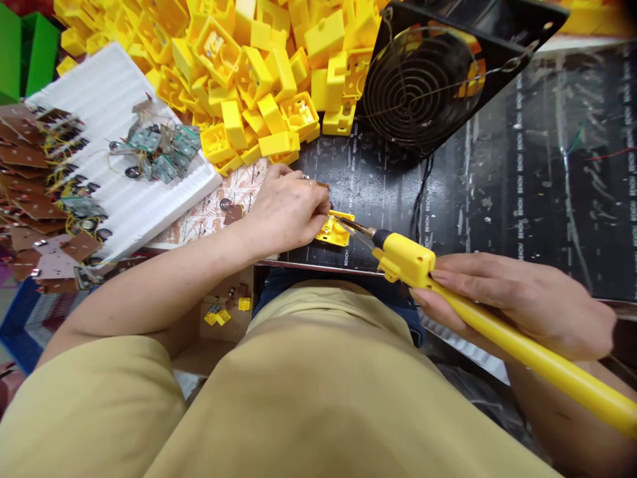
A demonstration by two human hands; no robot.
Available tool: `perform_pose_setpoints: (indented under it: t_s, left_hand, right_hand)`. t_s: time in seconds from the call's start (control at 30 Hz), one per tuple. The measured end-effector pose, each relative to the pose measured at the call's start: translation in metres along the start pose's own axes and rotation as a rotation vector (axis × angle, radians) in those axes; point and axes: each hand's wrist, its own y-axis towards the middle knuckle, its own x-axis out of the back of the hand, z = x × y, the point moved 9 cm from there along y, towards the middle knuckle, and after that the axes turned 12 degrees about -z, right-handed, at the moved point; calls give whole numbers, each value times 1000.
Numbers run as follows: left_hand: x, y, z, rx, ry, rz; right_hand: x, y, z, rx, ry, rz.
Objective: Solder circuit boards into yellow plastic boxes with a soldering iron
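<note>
My left hand [286,209] is closed in a pinch on a small yellow plastic part [335,230] lying on the black work mat [497,199] near its front edge. My right hand [517,302] is wrapped round the long yellow handle of a soldering iron [497,332]. The iron's metal tip [354,228] points left and rests on the yellow part, right beside my left fingertips. A ring shows on one left finger.
A big heap of yellow plastic housings [259,60] fills the back. A black wire-guarded fan [423,79] stands tilted at back right. At left, a white corrugated tray [114,133] holds small green circuit boards [159,149], with brown boards [34,192] beside it. Green bins [24,46] sit far left.
</note>
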Motion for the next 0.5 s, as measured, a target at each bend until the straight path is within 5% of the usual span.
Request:
perform_pose_setpoints:
  t_s: [0.3,0.5]
  left_hand:
    - [-2,8,-1,5,-18,44]
    - [-2,10,-1,-18,-4,61]
  right_hand:
    - [0,25,33,274,-9,41]
    - [13,22,17,165,-49,73]
